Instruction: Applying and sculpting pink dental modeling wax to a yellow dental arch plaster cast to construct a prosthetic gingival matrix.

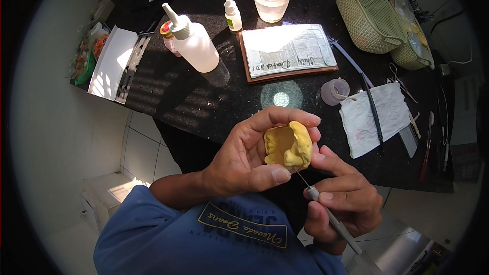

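A yellow plaster dental cast is held up over the counter's near edge. My left hand wraps round it, fingers over its far side and thumb along its near side. A row of moulded teeth shows on the cast's left part. My right hand grips a thin-tipped metal dental instrument by its grey handle. The fine tip points up and left to the cast's lower edge; whether it touches cannot be made out. The right index finger lies close beside the cast.
On the dark counter stand a white squeeze bottle, a small dropper bottle, a glass of water and a paper-topped pad. At right are a small cup, a white cloth, scissors and woven baskets.
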The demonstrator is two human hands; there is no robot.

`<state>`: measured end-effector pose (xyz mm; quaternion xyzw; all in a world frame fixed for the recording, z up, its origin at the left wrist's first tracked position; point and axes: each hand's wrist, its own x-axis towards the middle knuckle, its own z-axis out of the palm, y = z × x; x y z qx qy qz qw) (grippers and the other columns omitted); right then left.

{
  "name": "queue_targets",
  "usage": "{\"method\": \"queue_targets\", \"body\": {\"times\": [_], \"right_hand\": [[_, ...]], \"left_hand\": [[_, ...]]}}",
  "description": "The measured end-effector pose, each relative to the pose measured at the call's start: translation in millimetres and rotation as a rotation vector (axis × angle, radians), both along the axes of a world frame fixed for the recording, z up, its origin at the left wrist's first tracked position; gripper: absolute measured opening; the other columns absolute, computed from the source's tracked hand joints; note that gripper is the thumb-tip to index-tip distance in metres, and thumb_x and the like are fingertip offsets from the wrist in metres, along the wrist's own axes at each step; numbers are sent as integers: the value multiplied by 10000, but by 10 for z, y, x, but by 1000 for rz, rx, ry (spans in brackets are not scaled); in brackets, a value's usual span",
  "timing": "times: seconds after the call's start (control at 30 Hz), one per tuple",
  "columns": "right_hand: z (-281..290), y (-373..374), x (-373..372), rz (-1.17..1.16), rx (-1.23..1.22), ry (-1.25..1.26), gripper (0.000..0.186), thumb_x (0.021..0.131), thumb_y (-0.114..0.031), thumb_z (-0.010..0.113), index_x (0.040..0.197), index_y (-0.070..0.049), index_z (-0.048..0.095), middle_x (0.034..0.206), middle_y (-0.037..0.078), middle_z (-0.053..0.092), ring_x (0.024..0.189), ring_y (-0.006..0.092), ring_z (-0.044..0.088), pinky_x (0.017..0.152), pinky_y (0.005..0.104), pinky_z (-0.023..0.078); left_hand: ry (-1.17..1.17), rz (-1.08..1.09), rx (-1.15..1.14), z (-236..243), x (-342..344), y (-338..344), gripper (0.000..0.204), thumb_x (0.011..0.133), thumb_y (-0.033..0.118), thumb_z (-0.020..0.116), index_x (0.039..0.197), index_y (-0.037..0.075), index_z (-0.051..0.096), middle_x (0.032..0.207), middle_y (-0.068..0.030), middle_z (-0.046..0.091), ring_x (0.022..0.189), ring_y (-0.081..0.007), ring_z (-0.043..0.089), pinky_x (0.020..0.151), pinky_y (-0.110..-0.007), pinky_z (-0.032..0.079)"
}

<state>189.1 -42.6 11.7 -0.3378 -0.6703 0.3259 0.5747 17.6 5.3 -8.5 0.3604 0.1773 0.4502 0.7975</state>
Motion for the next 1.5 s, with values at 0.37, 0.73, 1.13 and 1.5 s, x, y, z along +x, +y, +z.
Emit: {"method": "queue_targets", "body": {"times": [0.37, 0.73, 1.13, 1.5], "right_hand": [[22, -24, -23, -12, -42, -2, 211, 766, -13, 721, 914, -19, 570, 769, 143, 666, 999, 398, 650, 947, 522, 481], [13, 3, -16, -20, -21, 71, 270, 711, 50, 761, 902, -11, 580, 776, 146, 679, 993, 395, 659, 921, 501, 507], [44, 15, 14, -1, -39, -3, 265, 727, 49, 751, 914, -8, 573, 782, 143, 673, 1021, 399, 646, 933, 515, 499], [54, 35, 3, 3, -49, 17, 257, 725, 53, 752, 900, -10, 576, 771, 140, 667, 1013, 401, 649, 924, 521, 501]], "left_hand": [[19, 9, 33, -2, 1, 4, 632, 768, 262, 747, 1273, 39, 438, 1134, -140, 486, 1043, -205, 535, 948, -348, 435], [7, 12, -24, 15, 6, -5, 639, 765, 246, 751, 1276, 40, 429, 1147, -142, 491, 1075, -218, 537, 961, -358, 438], [-99, -37, 149, -116, -26, 54, 610, 799, 94, 693, 1329, -9, 410, 1240, -118, 517, 1193, -164, 506, 1053, -331, 390], [-74, -24, 170, -127, -42, 70, 599, 796, 82, 688, 1324, -10, 419, 1242, -115, 515, 1207, -162, 496, 1057, -333, 389]]}}
